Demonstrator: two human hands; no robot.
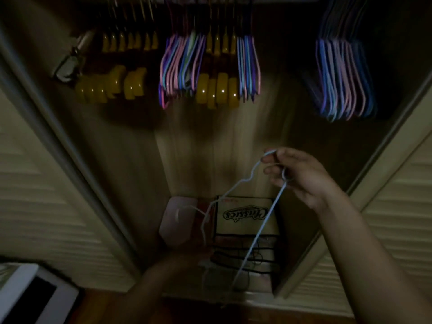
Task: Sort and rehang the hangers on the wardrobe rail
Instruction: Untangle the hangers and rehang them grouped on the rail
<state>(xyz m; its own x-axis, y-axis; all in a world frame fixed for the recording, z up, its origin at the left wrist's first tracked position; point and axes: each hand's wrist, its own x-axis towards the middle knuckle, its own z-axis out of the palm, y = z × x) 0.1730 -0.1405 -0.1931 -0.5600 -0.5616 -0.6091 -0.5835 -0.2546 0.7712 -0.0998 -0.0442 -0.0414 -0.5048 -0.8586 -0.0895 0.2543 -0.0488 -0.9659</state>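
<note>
Below right hand (301, 176) grip, pale hanger (257, 232)

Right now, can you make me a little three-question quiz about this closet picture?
1. True or false: the right hand holds a pale wire hanger.
2. Which hangers on the rail are nearest the left door? A) yellow hangers B) the blue and pink bunch C) black ones
3. Fill in: the box on the closet floor reads "____".

Key: 1 true; 2 A; 3 Classics. The left hand is too blurred to quiz.
</note>
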